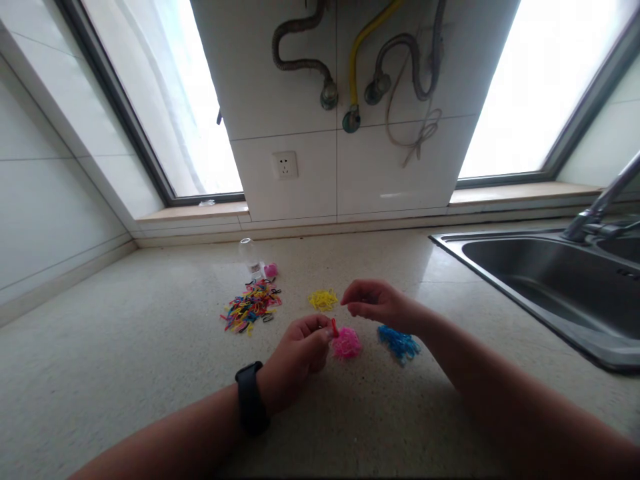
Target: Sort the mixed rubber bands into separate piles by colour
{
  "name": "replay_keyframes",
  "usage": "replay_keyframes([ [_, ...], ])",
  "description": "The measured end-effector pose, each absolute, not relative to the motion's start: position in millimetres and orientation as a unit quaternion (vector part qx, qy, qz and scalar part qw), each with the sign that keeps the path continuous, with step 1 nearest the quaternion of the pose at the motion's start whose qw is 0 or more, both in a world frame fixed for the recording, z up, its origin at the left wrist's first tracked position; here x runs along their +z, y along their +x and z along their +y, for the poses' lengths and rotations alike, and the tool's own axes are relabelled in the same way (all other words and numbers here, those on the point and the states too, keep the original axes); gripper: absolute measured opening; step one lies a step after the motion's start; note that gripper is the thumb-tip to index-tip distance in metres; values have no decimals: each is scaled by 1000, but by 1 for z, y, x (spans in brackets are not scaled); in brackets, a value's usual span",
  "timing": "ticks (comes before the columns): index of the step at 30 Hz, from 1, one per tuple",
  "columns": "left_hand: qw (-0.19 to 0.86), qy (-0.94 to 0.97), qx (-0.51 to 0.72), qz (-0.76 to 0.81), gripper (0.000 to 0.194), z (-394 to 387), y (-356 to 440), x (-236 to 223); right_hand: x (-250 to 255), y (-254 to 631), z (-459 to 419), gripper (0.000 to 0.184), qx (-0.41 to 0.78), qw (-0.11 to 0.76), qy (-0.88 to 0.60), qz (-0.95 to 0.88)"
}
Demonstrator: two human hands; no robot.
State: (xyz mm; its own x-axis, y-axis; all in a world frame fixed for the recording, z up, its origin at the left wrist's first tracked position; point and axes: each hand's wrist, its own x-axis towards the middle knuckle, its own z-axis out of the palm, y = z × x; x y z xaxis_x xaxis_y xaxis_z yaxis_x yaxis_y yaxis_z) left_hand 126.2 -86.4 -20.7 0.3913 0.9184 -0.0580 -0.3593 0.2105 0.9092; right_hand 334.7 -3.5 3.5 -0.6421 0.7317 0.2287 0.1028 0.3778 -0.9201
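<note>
My left hand (304, 343), with a black watch on its wrist, pinches a small red rubber band (335, 327) between thumb and fingertips. It is just left of a pile of pink rubber bands (347, 343). My right hand (375, 303) hovers with curled fingers, thumb and fingertips a little apart, and nothing shows between them. Its fingertips are close to a pile of yellow rubber bands (324, 300). Below its wrist lies a pile of blue rubber bands (399, 344), partly covered by the arm. A larger mixed-colour pile of rubber bands (253, 305) lies to the left.
A clear plastic bottle (249, 257) and a pink piece (271, 271) stand behind the mixed pile. A steel sink (540, 287) with a tap (595, 217) is at the right. The tiled wall behind the counter (150, 360) carries a socket (285, 165) and hoses (354, 67).
</note>
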Motion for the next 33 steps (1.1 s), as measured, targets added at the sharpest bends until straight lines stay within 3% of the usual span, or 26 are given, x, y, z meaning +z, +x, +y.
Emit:
replay_keyframes([
  [6,707,435,450,330,30,-88,127,-21,10,325,-19,33,517,265,-195,-790],
  [15,681,475,430,355,27,-89,127,-22,15,324,-26,14,447,254,-225,-828],
  [25,461,640,434,434,27,-94,121,-19,8,325,-23,14,449,287,-270,-802],
  [33,402,645,462,457,17,-93,119,-21,5,324,-22,14,431,273,-280,-813],
])
